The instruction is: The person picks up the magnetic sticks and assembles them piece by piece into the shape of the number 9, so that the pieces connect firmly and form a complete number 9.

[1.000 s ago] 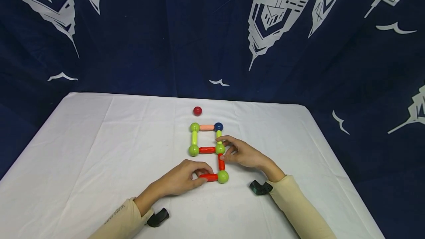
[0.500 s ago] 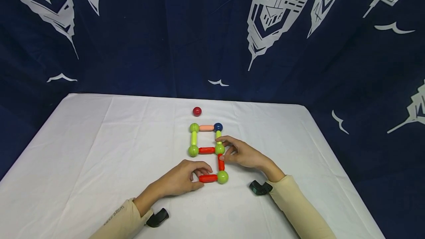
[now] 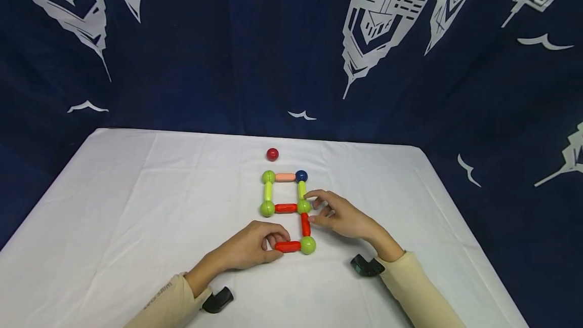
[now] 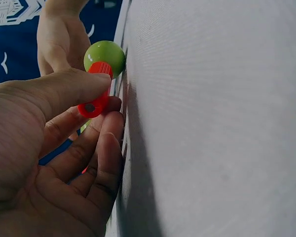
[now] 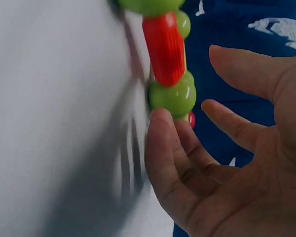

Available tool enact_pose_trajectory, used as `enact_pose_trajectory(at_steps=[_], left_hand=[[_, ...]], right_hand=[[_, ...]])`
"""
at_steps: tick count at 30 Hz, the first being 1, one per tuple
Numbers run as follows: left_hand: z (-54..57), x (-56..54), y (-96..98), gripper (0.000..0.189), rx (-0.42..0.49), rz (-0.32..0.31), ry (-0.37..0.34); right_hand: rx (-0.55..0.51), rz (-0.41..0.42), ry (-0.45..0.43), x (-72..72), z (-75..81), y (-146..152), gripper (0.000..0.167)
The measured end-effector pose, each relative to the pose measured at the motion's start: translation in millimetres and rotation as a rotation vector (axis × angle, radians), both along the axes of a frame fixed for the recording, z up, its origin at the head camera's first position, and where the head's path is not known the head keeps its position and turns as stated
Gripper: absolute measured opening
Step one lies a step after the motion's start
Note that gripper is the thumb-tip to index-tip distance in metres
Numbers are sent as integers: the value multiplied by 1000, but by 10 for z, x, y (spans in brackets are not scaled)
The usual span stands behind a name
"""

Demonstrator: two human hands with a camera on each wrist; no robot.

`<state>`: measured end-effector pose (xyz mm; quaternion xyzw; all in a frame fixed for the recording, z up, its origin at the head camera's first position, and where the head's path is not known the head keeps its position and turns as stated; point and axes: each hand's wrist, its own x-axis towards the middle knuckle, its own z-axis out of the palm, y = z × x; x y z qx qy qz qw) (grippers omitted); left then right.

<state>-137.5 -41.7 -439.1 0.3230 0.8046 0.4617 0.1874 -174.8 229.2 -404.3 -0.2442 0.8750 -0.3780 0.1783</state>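
Observation:
In the head view a flat frame of magnetic rods and balls lies on the white table. Its square has a pink rod (image 3: 285, 177), two yellow-green rods (image 3: 268, 191), a red rod (image 3: 286, 208), green balls (image 3: 267, 209) and a blue ball (image 3: 301, 176). Another red rod (image 3: 305, 224) runs from the square's near right corner down to a green ball (image 3: 308, 245). From that ball, the near red rod (image 3: 288, 246) points left; my left hand (image 3: 252, 244) holds its free end between thumb and fingers. My right hand (image 3: 346, 216) stands beside the right-hand rods, fingers loosely spread, nothing held.
A loose red ball (image 3: 272, 154) lies beyond the square on the white cloth (image 3: 182, 181). A dark blue printed curtain (image 3: 191, 65) hangs behind the table. Black wrist devices (image 3: 217, 300) sit by both sleeves.
My right hand has drawn back slightly to the right, its thumb and fingers coming off the right-hand rods. My left thumb has shifted a little along the near red rod's end.

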Motion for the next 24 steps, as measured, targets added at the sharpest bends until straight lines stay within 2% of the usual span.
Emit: enact_pose_trajectory(at_steps=[6, 9, 18, 24], left_hand=[[-1, 2, 1, 21, 5, -8, 7], [-6, 1, -5, 20, 8, -6, 7], [-13, -5, -15, 21, 3, -14, 6], [68, -52, -116, 29, 6, -9, 26]], right_hand=[[-29, 117, -96, 245, -19, -6, 46], [9, 155, -81, 322, -34, -48, 37], [74, 138, -49, 395, -90, -116, 21], [82, 132, -57, 388, -98, -125, 21]])
